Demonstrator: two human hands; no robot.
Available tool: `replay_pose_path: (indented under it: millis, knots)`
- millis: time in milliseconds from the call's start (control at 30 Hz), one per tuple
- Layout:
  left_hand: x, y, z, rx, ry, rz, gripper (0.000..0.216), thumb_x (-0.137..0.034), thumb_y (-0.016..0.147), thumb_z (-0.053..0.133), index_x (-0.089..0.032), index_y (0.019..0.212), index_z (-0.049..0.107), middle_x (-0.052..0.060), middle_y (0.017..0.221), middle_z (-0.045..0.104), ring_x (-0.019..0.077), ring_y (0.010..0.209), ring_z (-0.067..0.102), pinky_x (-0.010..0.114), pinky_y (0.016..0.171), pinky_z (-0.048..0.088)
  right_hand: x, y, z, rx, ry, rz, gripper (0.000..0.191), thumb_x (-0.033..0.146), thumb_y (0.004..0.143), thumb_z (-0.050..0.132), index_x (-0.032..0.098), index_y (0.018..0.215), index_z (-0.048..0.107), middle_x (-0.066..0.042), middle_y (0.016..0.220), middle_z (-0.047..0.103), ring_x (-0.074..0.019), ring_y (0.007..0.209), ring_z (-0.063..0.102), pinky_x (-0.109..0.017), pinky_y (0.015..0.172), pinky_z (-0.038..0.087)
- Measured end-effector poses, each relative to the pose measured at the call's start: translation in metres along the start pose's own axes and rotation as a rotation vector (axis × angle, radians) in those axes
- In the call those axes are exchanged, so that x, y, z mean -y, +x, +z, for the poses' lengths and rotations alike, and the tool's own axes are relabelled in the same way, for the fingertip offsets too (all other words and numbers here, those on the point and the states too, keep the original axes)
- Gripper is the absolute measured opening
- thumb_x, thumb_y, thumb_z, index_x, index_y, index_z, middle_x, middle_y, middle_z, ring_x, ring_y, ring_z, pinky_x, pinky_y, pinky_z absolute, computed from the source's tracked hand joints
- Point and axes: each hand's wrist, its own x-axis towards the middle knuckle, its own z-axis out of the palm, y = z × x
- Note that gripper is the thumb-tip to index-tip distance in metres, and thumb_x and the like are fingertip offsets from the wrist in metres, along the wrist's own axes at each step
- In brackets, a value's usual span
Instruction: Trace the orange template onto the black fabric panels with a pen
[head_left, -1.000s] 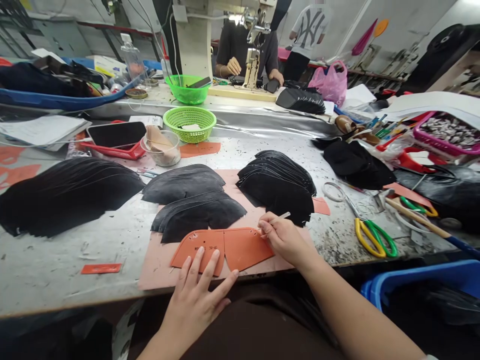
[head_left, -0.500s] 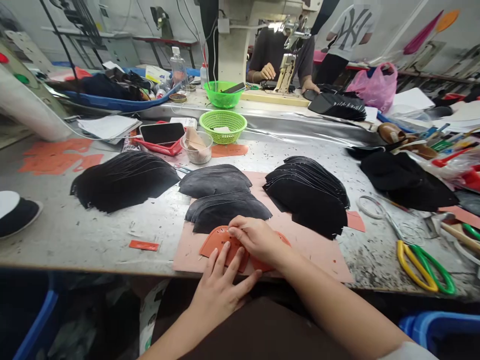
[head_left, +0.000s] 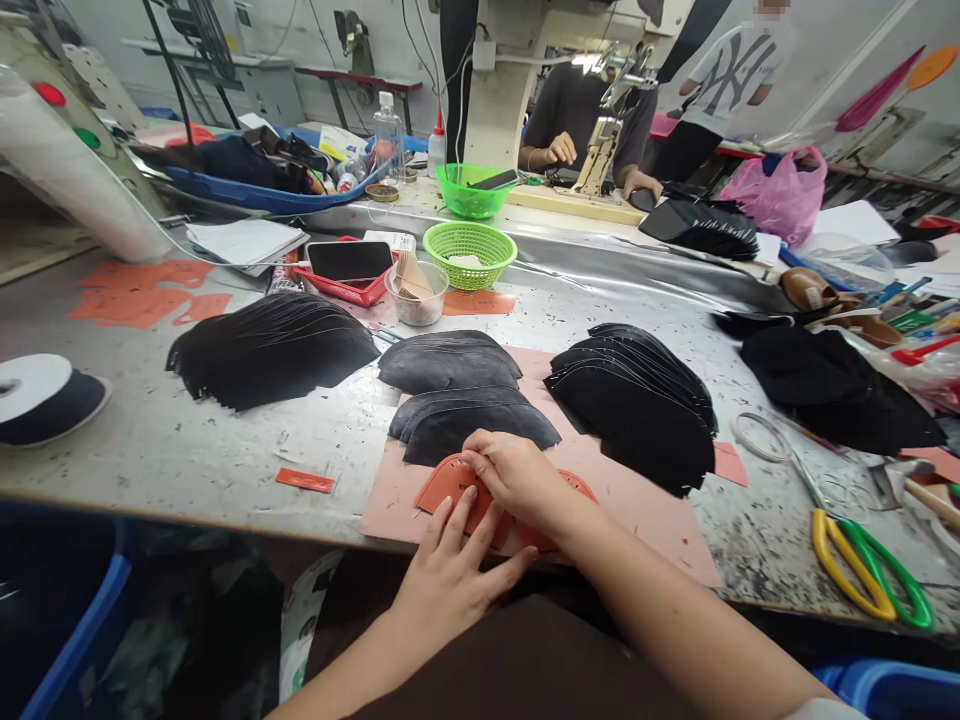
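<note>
- Lying flat near the front of the pink board [head_left: 652, 545], the orange template [head_left: 437, 487] has its long axis left to right, roughly along the table [head_left: 187, 460] edge; the hands hide its middle.
- Left hand [head_left: 457, 575]: on the template from the near side, fingers spread, tips resting on its left half.
- Right hand [head_left: 521, 483]: laid across from the right, thumb and fingertips pinched together at the curved far edge, apparently on a slim pale tool [head_left: 511, 443], almost wholly hidden.
- Key relation: the right hand is nearer the far edge, its pinch just beyond the left fingertips.
- Outward: dark middle pieces [head_left: 480, 420] lie just beyond; a black stack [head_left: 649, 420] sits right.
</note>
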Motion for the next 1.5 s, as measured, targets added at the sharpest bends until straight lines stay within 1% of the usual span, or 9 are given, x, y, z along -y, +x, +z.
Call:
replay_pose_path:
  millis: [400,600,733,867,967,1033,1167,1367,1500]
  knots:
    - [0.000,-0.003,0.002,-0.036,-0.006,0.020,0.052,-0.048,0.084,0.053,-0.044,0.132,0.036,0.006,0.128,0.048,0.0312,0.128,0.028,0.042,0.102,0.024,0.002,0.003,0.003,0.048,0.040,-0.018,0.021,0.022,0.091,0.042,0.018,0.076,0.056,-0.002,0.077,0.063,-0.0140,0.069,0.058,-0.023,0.062,0.040]
    - [0.002,-0.002,0.004,-0.076,-0.011,0.024,0.048,-0.040,0.083,0.056,-0.044,0.128,0.042,0.006,0.126,0.051,0.0309,0.124,0.036,0.043,0.101,0.025,-0.030,-0.038,-0.018,-0.149,0.064,0.079,0.022,0.024,0.091,0.034,0.021,0.089,0.056,-0.004,0.083,0.063,-0.0174,0.077,0.059,-0.028,0.070,0.044]
    - [0.005,-0.002,0.005,-0.090,0.003,0.049,0.050,-0.048,0.081,0.057,-0.044,0.128,0.042,0.006,0.125,0.052,0.0313,0.122,0.039,0.043,0.100,0.025,-0.048,-0.062,-0.033,-0.115,-0.053,0.161,0.005,0.020,0.082,0.049,0.020,0.077,0.051,-0.003,0.078,0.059,-0.0178,0.071,0.054,-0.030,0.065,0.044]
    - [0.011,-0.002,0.000,-0.093,0.027,0.079,0.055,-0.055,0.078,0.058,-0.044,0.129,0.041,0.004,0.128,0.050,0.0293,0.119,0.043,0.040,0.101,0.025,-0.046,-0.070,-0.029,-0.133,0.025,0.181,0.011,0.013,0.075,0.054,0.020,0.072,0.047,0.000,0.071,0.056,-0.0150,0.063,0.051,-0.026,0.059,0.042]
    - [0.027,0.002,-0.006,-0.145,-0.029,0.066,0.053,-0.050,0.084,0.051,-0.036,0.133,0.039,0.009,0.139,0.038,0.0247,0.116,0.046,0.033,0.096,0.033,-0.050,-0.071,-0.025,-0.278,0.093,0.046,0.012,0.010,0.076,0.049,0.020,0.071,0.046,0.001,0.068,0.054,-0.0131,0.061,0.050,-0.023,0.057,0.042]
    - [0.043,0.013,-0.007,-0.149,-0.037,0.034,0.051,-0.040,0.088,0.046,-0.027,0.137,0.035,0.012,0.142,0.032,0.0232,0.117,0.046,0.030,0.092,0.038,-0.063,-0.073,-0.034,-0.482,0.106,-0.035,0.012,0.016,0.079,0.047,0.021,0.069,0.045,0.001,0.066,0.052,-0.0125,0.059,0.050,-0.022,0.055,0.042]
    - [0.075,0.050,0.002,-0.083,0.069,-0.054,0.051,-0.041,0.086,0.046,-0.021,0.132,0.043,0.011,0.135,0.043,0.0273,0.121,0.043,0.038,0.093,0.040,-0.107,-0.085,-0.072,-0.887,-0.033,0.099,0.015,0.032,0.082,0.050,0.021,0.071,0.048,0.001,0.061,0.052,-0.0129,0.051,0.048,-0.024,0.049,0.041]
    - [0.088,0.076,0.021,0.301,0.051,-0.201,0.057,-0.050,0.079,0.052,-0.023,0.129,0.048,0.006,0.135,0.044,0.0311,0.126,0.036,0.049,0.100,0.033,-0.139,-0.112,-0.093,-0.998,-0.207,0.174,0.021,0.040,0.083,0.048,0.020,0.082,0.057,-0.006,0.075,0.063,-0.0198,0.068,0.059,-0.031,0.063,0.047]
    - [0.071,0.060,0.017,0.285,0.036,-0.075,0.059,-0.052,0.076,0.055,-0.028,0.130,0.046,0.004,0.137,0.042,0.0291,0.125,0.038,0.048,0.100,0.033,-0.124,-0.112,-0.080,-1.118,0.013,0.214,0.020,0.040,0.080,0.052,0.020,0.078,0.057,-0.004,0.072,0.060,-0.0177,0.066,0.057,-0.028,0.059,0.048]
